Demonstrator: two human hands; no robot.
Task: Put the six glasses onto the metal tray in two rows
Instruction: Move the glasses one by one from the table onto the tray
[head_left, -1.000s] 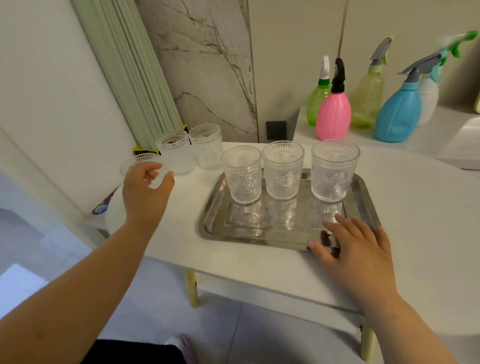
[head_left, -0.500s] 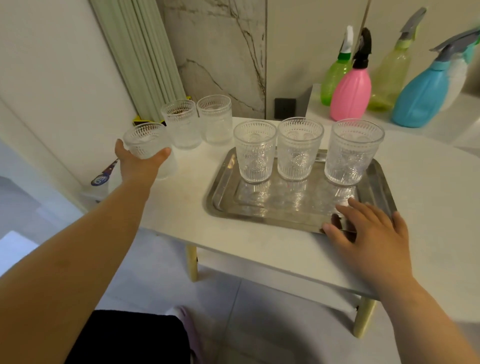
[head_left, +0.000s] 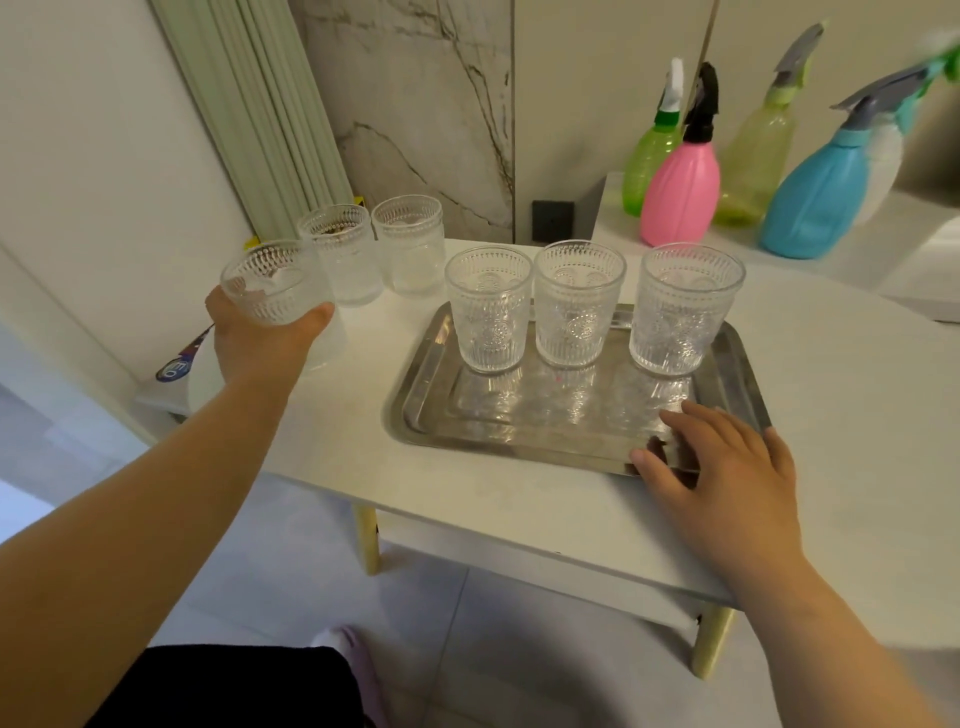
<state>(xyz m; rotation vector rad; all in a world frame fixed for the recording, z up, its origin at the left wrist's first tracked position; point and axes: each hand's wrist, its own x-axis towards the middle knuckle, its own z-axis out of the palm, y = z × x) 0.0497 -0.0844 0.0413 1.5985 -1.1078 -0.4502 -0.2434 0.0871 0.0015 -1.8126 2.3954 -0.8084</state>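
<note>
fourth glass, upright, at middle left of the frame, gripped around its lower wall by the left hand; whether its base sits on the table or is just off it cannot be told. two more glasses stand touching just behind it, toward the upper left. the metal tray lies to the right of the held glass, its long axis running left to right across the frame; three glasses fill its far row, while the near row is bare. the open spot thus lies rightward and toward the lower edge from the left hand, the nearer one. the right hand rests open, fingers spread, on the tray's near right rim, apparently steadying it. spray bottles stand at upper right, well apart.
</note>
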